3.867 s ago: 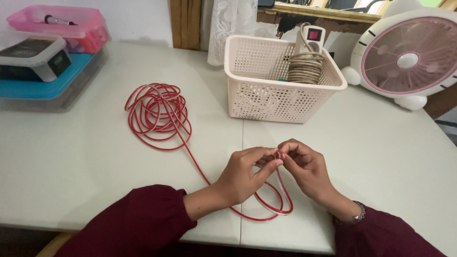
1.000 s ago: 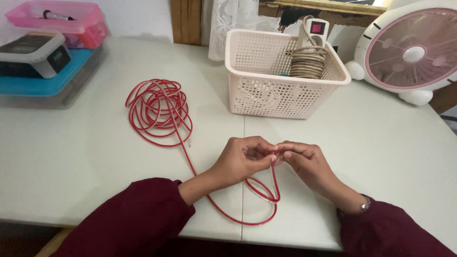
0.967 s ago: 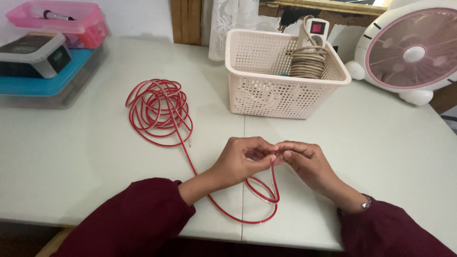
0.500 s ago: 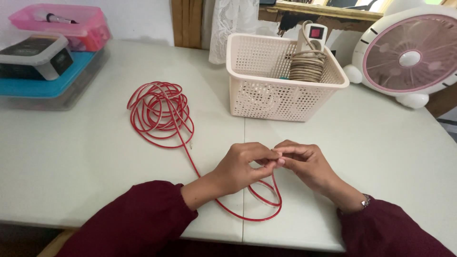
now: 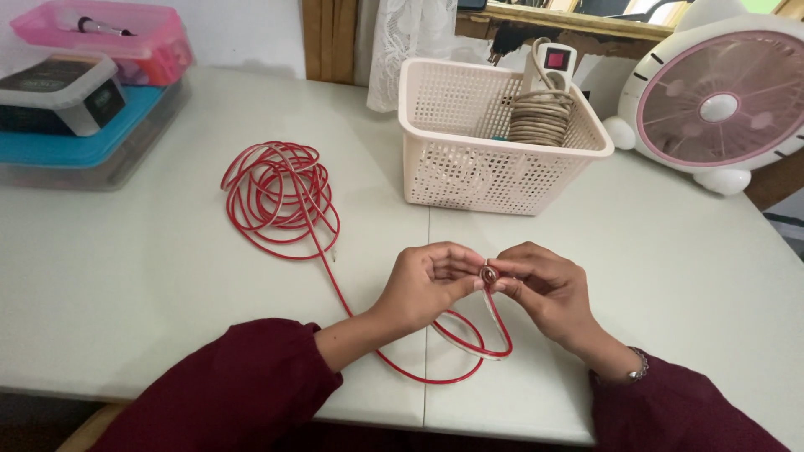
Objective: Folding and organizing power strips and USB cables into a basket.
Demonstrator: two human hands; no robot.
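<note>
A long red cable (image 5: 280,197) lies in a loose tangle on the pale table (image 5: 126,276), and one strand runs from it toward me. My left hand (image 5: 427,285) and my right hand (image 5: 544,289) meet above the table's near edge. Both pinch the cable's end, which is wound into a tiny coil (image 5: 489,274) between their fingertips. A red loop (image 5: 473,347) of the same cable hangs below my hands onto the table. Both arms wear dark red sleeves.
A cream perforated basket (image 5: 469,172) stands beyond my hands with a coiled beige power strip (image 5: 540,113) in it. A white and pink fan (image 5: 716,96) is at the back right. Stacked plastic boxes (image 5: 84,146) with a small white device sit at the back left.
The hands have stayed together at the cable's end. A small coil now shows between the fingertips, and the loop under my hands has shifted slightly rightward.
</note>
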